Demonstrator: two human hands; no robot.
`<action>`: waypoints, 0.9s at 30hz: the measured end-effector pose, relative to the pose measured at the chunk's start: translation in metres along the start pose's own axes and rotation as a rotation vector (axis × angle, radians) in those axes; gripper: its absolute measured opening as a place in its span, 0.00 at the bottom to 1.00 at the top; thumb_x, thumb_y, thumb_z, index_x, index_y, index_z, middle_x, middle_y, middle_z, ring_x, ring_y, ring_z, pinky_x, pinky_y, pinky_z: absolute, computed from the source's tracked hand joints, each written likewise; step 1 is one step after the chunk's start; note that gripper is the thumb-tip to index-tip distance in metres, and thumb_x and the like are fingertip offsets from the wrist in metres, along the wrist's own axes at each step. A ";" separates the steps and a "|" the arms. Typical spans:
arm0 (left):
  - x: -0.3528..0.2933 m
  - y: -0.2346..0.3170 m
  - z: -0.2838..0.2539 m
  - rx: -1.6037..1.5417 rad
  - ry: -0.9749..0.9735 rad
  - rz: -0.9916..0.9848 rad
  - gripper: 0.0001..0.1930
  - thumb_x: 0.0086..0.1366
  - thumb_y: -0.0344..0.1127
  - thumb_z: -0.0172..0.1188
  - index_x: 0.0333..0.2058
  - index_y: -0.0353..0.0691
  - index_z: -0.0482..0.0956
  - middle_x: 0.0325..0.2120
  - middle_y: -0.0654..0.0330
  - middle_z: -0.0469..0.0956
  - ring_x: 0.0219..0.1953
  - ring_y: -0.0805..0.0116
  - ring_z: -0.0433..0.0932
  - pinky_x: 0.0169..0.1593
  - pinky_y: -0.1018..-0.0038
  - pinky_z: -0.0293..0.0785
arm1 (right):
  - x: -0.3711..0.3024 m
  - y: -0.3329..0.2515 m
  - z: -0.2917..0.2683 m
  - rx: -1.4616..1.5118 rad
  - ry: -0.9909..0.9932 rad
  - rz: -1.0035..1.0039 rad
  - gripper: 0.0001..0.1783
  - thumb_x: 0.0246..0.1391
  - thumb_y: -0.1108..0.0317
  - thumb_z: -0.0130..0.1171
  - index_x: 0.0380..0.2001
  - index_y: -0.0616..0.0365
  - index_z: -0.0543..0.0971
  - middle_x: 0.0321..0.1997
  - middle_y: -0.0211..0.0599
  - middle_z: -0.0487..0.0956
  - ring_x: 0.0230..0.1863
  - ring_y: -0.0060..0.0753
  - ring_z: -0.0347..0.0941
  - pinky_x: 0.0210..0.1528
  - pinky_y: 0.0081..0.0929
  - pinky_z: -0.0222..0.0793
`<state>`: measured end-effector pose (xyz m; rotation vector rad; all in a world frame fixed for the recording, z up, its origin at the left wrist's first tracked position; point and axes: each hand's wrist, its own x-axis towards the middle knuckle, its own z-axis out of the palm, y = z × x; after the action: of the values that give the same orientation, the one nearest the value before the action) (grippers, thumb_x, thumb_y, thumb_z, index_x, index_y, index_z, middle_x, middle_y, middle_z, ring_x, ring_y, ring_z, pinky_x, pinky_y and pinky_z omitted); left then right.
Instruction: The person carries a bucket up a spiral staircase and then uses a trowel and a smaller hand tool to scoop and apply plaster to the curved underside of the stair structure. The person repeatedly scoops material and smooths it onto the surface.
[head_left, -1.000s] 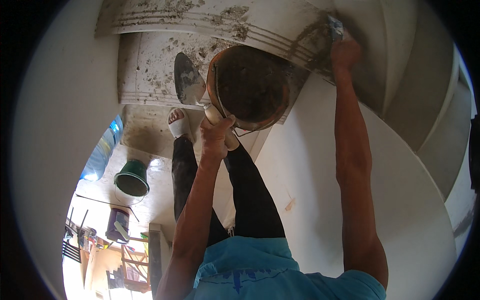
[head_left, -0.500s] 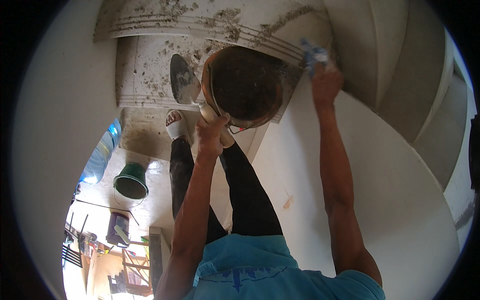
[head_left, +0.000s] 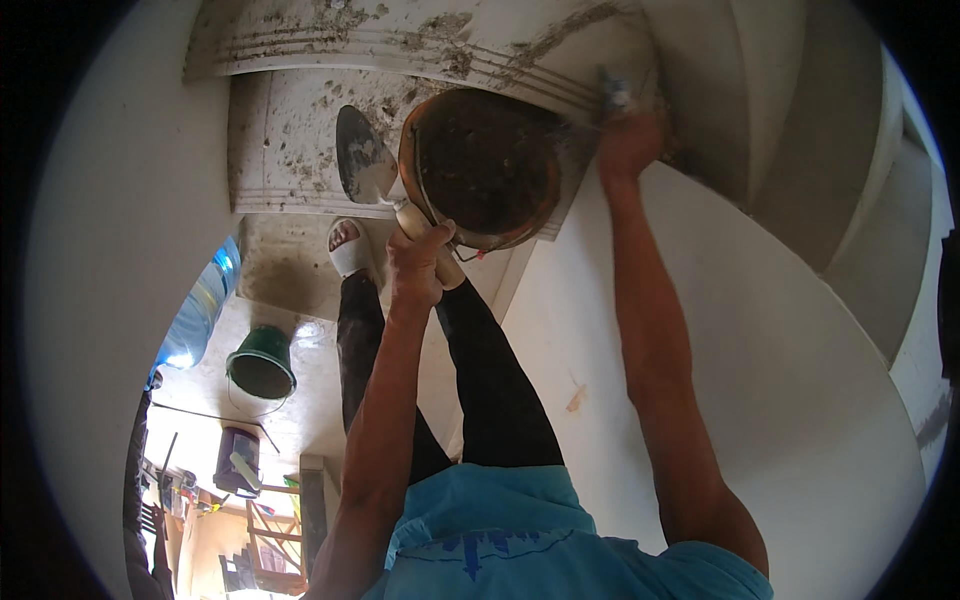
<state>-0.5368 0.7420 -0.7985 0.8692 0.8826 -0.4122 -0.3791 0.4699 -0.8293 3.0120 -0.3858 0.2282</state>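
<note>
My left hand (head_left: 418, 262) is wrapped round the pale handle of a trowel (head_left: 365, 158). Its rounded grey blade, smeared with light residue, points away from me beside a bucket (head_left: 408, 150). The bucket has an orange-brown rim, a wire handle and a dark, dirty inside. Farther right, my right hand (head_left: 632, 145) reaches to the end of a grooved stair step (head_left: 470, 55), next to the wall. Its fingers are closed on a small crumpled blue-and-white thing (head_left: 618, 93), blurred by motion and partly hidden by the hand.
Dirt and crumbs lie over the steps. Curved pale stair sides (head_left: 815, 130) rise at the right, above a white wall (head_left: 780, 330). Down on the left stand a green bucket (head_left: 262, 345), a large blue water bottle (head_left: 200, 300) and a dark bucket (head_left: 237, 455). My sandalled foot (head_left: 347, 250) is below the trowel.
My right hand has swept a short way left and slightly away from me across the step, with the crumpled thing in it. The left hand keeps its hold on the trowel.
</note>
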 end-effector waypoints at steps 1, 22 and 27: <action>0.000 0.001 0.002 -0.006 0.013 -0.007 0.16 0.57 0.26 0.64 0.46 0.38 0.74 0.37 0.60 0.78 0.36 0.68 0.80 0.39 0.69 0.81 | -0.011 -0.017 -0.010 0.009 -0.105 -0.004 0.12 0.50 0.62 0.61 0.25 0.61 0.82 0.29 0.49 0.82 0.33 0.52 0.81 0.36 0.47 0.73; 0.001 0.007 -0.004 -0.011 0.070 -0.056 0.09 0.55 0.25 0.65 0.37 0.35 0.79 0.30 0.61 0.79 0.30 0.72 0.77 0.37 0.74 0.73 | 0.143 0.026 0.017 -0.035 0.063 -0.013 0.18 0.56 0.54 0.59 0.26 0.60 0.83 0.32 0.50 0.82 0.35 0.53 0.81 0.36 0.46 0.76; 0.002 0.005 -0.003 -0.067 0.029 -0.038 0.09 0.55 0.26 0.66 0.36 0.35 0.79 0.29 0.63 0.79 0.30 0.74 0.77 0.36 0.75 0.72 | 0.151 0.010 0.049 0.022 0.108 -0.242 0.12 0.54 0.58 0.58 0.31 0.55 0.83 0.34 0.42 0.83 0.36 0.47 0.81 0.38 0.45 0.74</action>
<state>-0.5339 0.7480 -0.7988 0.7995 0.9362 -0.4013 -0.2305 0.4180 -0.8529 3.0133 -0.0083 0.3741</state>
